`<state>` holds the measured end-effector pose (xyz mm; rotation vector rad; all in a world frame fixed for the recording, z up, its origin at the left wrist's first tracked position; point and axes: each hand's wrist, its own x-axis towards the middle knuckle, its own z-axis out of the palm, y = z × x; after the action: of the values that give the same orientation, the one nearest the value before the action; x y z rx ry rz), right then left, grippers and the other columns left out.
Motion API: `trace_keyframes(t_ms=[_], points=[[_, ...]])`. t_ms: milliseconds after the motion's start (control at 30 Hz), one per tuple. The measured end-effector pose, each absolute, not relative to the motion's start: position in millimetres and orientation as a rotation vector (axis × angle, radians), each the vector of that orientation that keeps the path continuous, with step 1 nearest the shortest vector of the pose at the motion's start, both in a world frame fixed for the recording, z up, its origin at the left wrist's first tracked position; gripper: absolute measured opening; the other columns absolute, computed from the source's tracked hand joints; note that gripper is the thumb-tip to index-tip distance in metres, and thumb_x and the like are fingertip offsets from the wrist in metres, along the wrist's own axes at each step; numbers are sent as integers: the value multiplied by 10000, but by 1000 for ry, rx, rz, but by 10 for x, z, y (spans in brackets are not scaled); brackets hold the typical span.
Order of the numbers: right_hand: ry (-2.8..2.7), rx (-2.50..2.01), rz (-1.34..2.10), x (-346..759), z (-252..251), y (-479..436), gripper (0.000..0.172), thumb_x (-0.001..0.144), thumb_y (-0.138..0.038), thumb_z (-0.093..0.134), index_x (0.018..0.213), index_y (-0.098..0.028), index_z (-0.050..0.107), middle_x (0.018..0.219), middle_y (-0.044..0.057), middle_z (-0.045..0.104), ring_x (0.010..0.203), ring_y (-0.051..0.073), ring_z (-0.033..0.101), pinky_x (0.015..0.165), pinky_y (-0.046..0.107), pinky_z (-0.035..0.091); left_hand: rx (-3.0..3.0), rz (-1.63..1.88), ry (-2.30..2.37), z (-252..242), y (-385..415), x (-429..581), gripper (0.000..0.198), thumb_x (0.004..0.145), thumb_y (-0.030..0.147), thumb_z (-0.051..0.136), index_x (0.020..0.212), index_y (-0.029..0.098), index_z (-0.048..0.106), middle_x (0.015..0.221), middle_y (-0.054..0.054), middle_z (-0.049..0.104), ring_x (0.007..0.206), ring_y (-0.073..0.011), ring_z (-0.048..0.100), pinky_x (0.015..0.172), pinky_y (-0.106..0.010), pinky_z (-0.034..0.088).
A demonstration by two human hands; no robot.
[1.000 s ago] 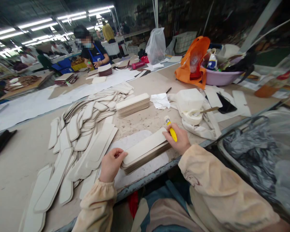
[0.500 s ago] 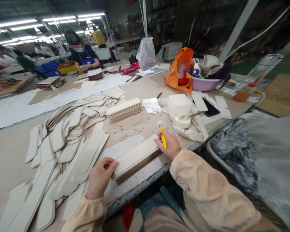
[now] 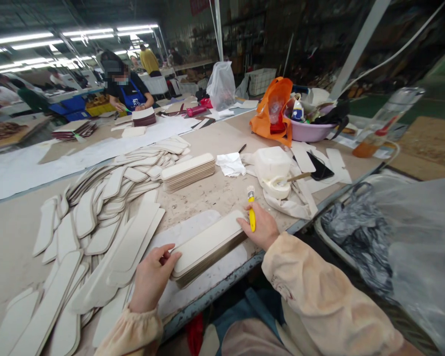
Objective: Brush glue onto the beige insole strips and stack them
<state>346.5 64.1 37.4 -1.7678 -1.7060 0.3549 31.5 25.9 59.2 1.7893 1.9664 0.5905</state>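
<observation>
A neat stack of cream-coloured, round-cornered strips [image 3: 207, 242] lies before me near the table's front edge. My left hand [image 3: 154, 274] has thumb and curled fingers closed at the left end of the top strip. At the far right end, the fingertips of my right hand [image 3: 261, 225] touch the stack. That same hand grips a small brush [image 3: 252, 215] with a yellow handle, bristles pointing up. Under the stack lies a white sheet [image 3: 196, 222]. Beyond it sits a second tidy stack of strips [image 3: 188, 174].
Many loose strips [image 3: 96, 212] sprawl to my left. Right of centre stands a white plastic container [image 3: 270, 165] with a stick in its opening, beside a phone [image 3: 320, 167]. Farther back are an orange bag [image 3: 269, 116] and a lilac basin [image 3: 307, 131]. A person [image 3: 128, 91] works across the table.
The brush in my right hand has tipped more upright, and that hand has shifted slightly. My left hand stays at the stack's left end. The view has moved a little.
</observation>
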Motion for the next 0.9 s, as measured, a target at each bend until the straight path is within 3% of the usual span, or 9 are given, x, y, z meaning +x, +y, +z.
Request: trace_keyframes(t_ms=[300, 900], points=[[-1704, -1709, 425, 3477, 355, 620, 230, 817, -417, 580, 940, -232, 518, 863, 47, 655, 797, 244, 626, 716, 350, 449, 1938, 581, 1940, 640, 272, 338, 412, 782, 532, 550, 936, 185, 708, 821, -32, 609, 719, -186, 590, 720, -338, 475], [-1725, -1661, 419, 3444, 295, 610, 188, 846, -334, 546, 990, -223, 501, 894, 60, 658, 855, 255, 636, 753, 373, 481, 1996, 539, 1883, 641, 291, 313, 347, 804, 478, 529, 936, 204, 694, 945, -52, 610, 704, -176, 616, 727, -359, 515]])
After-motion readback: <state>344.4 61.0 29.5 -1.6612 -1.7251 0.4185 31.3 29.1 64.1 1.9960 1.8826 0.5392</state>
